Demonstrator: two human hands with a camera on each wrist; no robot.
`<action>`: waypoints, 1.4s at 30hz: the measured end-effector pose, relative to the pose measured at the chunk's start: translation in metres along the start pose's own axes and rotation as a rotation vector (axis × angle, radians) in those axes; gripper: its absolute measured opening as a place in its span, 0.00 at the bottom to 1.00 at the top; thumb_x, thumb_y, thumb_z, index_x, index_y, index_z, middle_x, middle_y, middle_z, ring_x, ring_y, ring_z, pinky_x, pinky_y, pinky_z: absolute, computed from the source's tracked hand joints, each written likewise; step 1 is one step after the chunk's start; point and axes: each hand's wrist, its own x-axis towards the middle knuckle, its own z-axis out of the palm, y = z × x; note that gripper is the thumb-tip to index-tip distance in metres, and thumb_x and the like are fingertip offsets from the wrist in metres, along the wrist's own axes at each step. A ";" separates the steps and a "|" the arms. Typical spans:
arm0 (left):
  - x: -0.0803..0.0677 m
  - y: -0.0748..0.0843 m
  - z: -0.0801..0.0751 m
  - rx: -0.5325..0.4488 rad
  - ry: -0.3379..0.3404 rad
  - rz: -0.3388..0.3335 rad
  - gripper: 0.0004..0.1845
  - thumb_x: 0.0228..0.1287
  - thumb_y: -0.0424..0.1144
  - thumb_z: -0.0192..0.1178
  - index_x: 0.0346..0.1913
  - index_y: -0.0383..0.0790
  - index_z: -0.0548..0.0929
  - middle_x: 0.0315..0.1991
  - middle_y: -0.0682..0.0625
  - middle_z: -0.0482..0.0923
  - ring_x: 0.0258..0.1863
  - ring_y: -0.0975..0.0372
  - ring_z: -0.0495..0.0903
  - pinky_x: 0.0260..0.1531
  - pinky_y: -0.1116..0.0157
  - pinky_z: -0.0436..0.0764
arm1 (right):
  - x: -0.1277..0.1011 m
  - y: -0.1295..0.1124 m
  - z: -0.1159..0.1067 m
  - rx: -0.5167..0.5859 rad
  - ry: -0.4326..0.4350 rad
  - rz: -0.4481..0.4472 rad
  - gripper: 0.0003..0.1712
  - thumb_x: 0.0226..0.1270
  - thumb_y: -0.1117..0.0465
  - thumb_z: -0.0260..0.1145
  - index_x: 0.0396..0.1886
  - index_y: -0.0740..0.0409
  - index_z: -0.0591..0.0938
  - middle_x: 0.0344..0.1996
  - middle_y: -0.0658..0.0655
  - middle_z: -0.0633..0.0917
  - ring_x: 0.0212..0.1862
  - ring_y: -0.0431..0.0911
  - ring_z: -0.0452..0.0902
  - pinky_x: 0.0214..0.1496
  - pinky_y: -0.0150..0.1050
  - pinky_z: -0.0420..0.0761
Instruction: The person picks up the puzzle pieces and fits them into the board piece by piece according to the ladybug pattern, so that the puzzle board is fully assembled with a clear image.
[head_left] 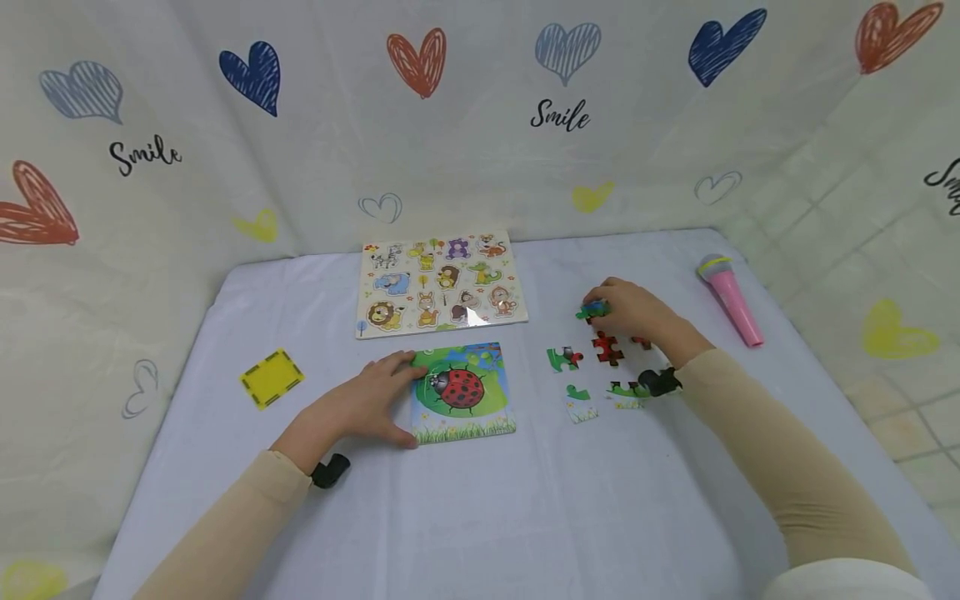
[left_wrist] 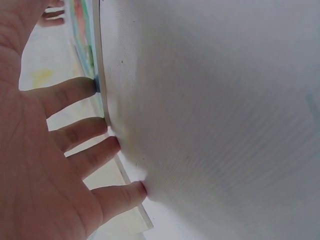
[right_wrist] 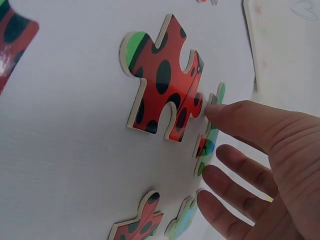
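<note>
A ladybug jigsaw board [head_left: 465, 390] lies in front of me. My left hand [head_left: 392, 395] rests flat against its left edge, and in the left wrist view the straight fingers [left_wrist: 85, 132] touch the board's rim [left_wrist: 100, 75]. To the right, my right hand [head_left: 603, 307] pinches a green and blue puzzle piece [head_left: 592, 312]. In the right wrist view that piece [right_wrist: 204, 150] stands tilted on its edge between thumb and fingers [right_wrist: 235, 172]. Beside it lies a red spotted piece [right_wrist: 162, 85]. Other loose pieces [head_left: 606, 348] lie near the right wrist.
An animal peg puzzle board [head_left: 438, 283] lies behind the ladybug board. A yellow card [head_left: 272, 377] sits at the left and a pink toy microphone [head_left: 731, 302] at the far right. The white table [head_left: 480, 517] is enclosed by heart-printed fabric walls.
</note>
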 end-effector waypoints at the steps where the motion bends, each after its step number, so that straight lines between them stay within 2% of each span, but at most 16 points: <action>1: 0.000 0.000 0.000 0.004 -0.001 -0.001 0.59 0.45 0.64 0.80 0.80 0.49 0.64 0.83 0.42 0.50 0.81 0.44 0.53 0.78 0.40 0.56 | 0.000 0.000 0.000 0.005 0.001 0.001 0.24 0.69 0.58 0.69 0.63 0.58 0.82 0.62 0.66 0.77 0.61 0.61 0.76 0.66 0.63 0.75; 6: 0.000 -0.001 0.000 0.014 -0.013 -0.006 0.60 0.45 0.65 0.79 0.80 0.49 0.64 0.83 0.42 0.50 0.81 0.45 0.53 0.78 0.40 0.56 | 0.001 0.000 0.000 0.015 -0.009 0.003 0.24 0.69 0.58 0.70 0.64 0.59 0.82 0.61 0.67 0.78 0.60 0.61 0.76 0.66 0.63 0.75; 13: 0.001 0.000 -0.002 0.015 -0.011 -0.004 0.60 0.45 0.65 0.79 0.80 0.49 0.64 0.83 0.41 0.50 0.81 0.42 0.53 0.77 0.39 0.58 | 0.005 0.006 0.000 0.022 -0.018 0.013 0.25 0.69 0.55 0.71 0.64 0.58 0.82 0.59 0.66 0.78 0.52 0.58 0.77 0.60 0.60 0.79; 20: 0.003 0.000 0.000 0.019 -0.008 -0.004 0.60 0.45 0.65 0.80 0.80 0.49 0.64 0.83 0.42 0.50 0.81 0.45 0.52 0.78 0.41 0.55 | 0.006 0.007 0.002 0.019 -0.031 0.013 0.25 0.68 0.54 0.71 0.62 0.59 0.80 0.57 0.67 0.79 0.54 0.59 0.77 0.61 0.60 0.79; 28: 0.001 0.000 0.000 0.017 -0.005 -0.006 0.60 0.46 0.65 0.79 0.80 0.49 0.64 0.83 0.42 0.51 0.81 0.44 0.53 0.78 0.40 0.55 | 0.008 0.012 0.004 0.052 -0.016 0.010 0.25 0.67 0.56 0.72 0.60 0.59 0.80 0.56 0.67 0.78 0.53 0.58 0.76 0.59 0.59 0.79; 42: 0.000 0.002 -0.002 0.024 -0.002 0.006 0.60 0.46 0.65 0.79 0.80 0.47 0.64 0.82 0.40 0.52 0.81 0.44 0.53 0.78 0.40 0.55 | 0.012 0.007 0.006 0.065 -0.025 0.007 0.24 0.65 0.59 0.72 0.57 0.64 0.79 0.56 0.67 0.79 0.57 0.60 0.75 0.65 0.61 0.75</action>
